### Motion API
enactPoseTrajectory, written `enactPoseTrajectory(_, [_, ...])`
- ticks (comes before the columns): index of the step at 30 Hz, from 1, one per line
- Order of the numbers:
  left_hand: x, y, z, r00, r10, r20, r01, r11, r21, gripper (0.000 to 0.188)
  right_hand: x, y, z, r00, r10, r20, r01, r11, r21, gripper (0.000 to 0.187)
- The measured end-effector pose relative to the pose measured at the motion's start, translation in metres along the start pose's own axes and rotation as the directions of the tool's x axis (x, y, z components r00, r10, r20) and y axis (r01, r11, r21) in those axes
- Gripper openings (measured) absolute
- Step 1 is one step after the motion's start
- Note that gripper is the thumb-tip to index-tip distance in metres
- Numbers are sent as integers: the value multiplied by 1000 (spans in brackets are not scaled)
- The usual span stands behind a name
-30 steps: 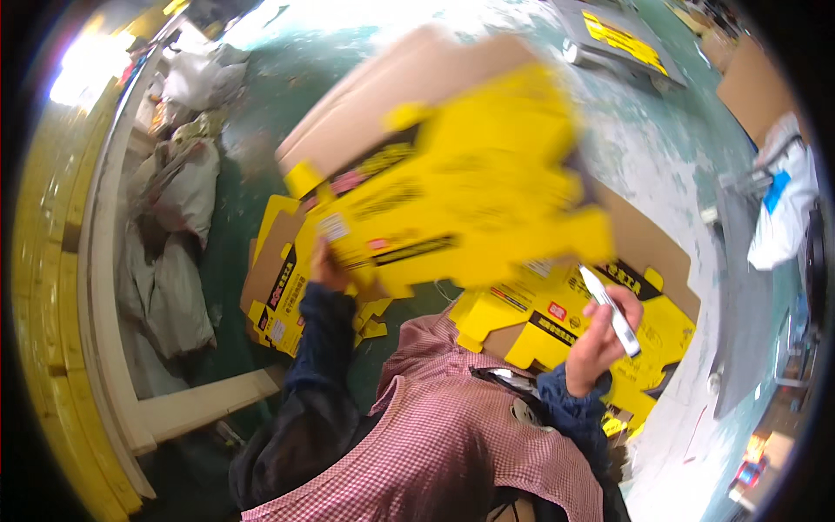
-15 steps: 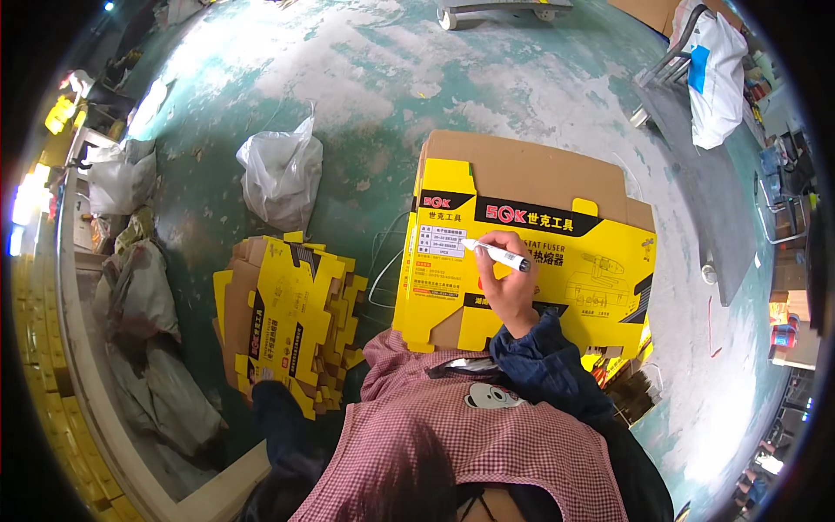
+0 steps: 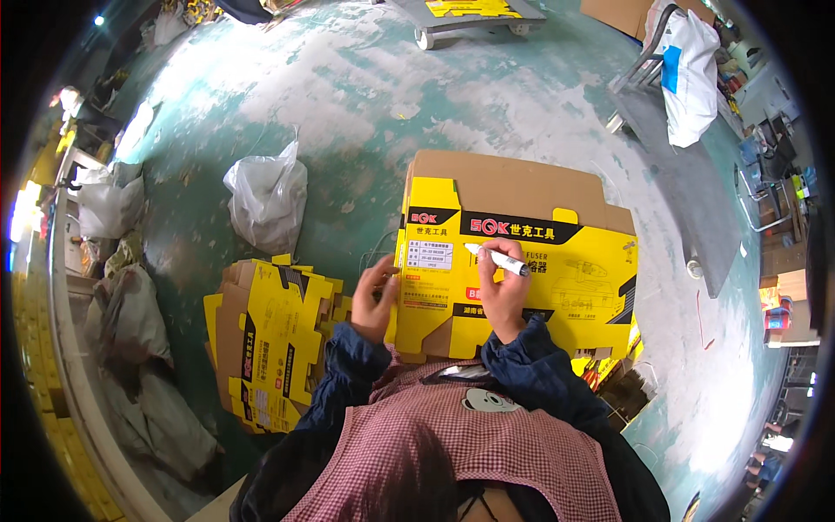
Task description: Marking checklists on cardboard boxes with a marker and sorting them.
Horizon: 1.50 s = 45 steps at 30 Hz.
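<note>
Flattened yellow-and-black cardboard cartons lie in a pile in front of me, with a brown flap along the far side. My right hand grips a white marker pen above the top carton, just right of its printed white label. At the pile's left edge is my left hand, fingers apart and holding nothing; whether its fingertips touch the cardboard I cannot tell.
Another pile of flattened yellow cartons lies to my left. Beyond it a white plastic bag sits on the worn green floor. A wheeled grey platform stands far ahead, and a white sack rests on a grey cart at right.
My left hand has come from the left pile to the left edge of the front pile. The marker stays in my right hand, and its tip has moved slightly right of the label.
</note>
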<state>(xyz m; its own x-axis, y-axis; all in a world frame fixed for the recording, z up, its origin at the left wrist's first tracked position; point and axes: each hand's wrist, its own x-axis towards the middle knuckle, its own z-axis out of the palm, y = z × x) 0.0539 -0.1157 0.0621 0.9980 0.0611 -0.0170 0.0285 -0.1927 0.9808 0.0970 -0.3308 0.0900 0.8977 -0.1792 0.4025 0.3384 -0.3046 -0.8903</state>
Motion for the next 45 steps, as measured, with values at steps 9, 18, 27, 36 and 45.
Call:
enactPoseTrajectory(9, [-7, 19, 29, 982, 62, -180, -31, 985, 172, 32, -3, 1, -3, 989, 146, -10, -140, 961, 238, 8])
enactPoseTrajectory(18, [-16, 19, 34, 966, 111, -234, -46, 963, 267, 38, -7, 2, -2, 992, 127, 22, -128, 953, 274, 11])
enactPoseTrajectory(27, [-14, 43, 17, 978, -200, -61, 147, 864, -482, 42, -8, -41, -14, 995, 98, -17, -93, 976, 197, 15])
enactPoseTrajectory(36, [-49, -25, -146, 862, -139, -487, -249, 720, -647, 47, -12, -61, -16, 999, -39, 33, 32, 985, 172, 23])
enactPoseTrajectory(45, [-168, -161, -266, 598, -486, -638, -132, 725, -676, 48, -19, -1, -1, 983, 135, 123, -144, 987, 71, 13])
